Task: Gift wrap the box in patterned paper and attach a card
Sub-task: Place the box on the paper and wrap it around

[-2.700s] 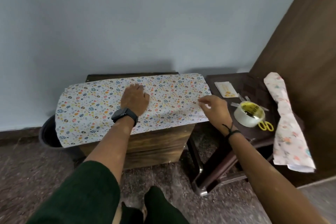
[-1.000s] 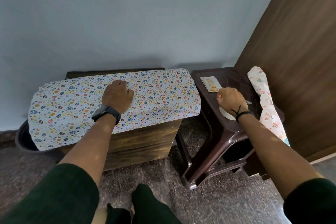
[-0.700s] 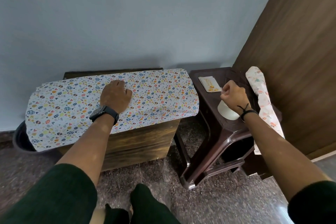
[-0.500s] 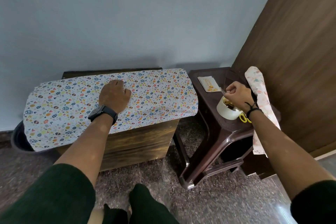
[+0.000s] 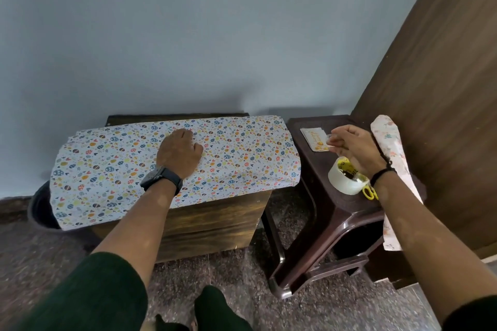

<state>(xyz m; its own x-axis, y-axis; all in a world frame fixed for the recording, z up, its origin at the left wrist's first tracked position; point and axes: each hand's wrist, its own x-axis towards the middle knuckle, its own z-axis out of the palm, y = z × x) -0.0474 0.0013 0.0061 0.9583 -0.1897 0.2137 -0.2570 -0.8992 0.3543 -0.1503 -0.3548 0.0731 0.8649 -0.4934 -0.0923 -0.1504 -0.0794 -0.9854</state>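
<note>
Left hand [image 5: 179,154] presses flat on patterned paper [image 5: 242,158] over box, fingers relaxed. Right hand [image 5: 355,146] fingers pinch clear tape strip [image 5: 328,138] above tape roll [image 5: 345,179], beside card [image 5: 313,137].

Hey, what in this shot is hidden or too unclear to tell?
Head view only:
- Box: fully covered by the egg-patterned wrapping paper, pressed by the left hand.
- Yellow-handled scissors: blades behind the clear tape roll and right forearm.
- Small cream card: print too small.
- Right hand: pinched item blurred, maybe tape.

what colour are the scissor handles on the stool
Yellow scissor handles, partly hidden by the right wrist, in the head view.
</note>
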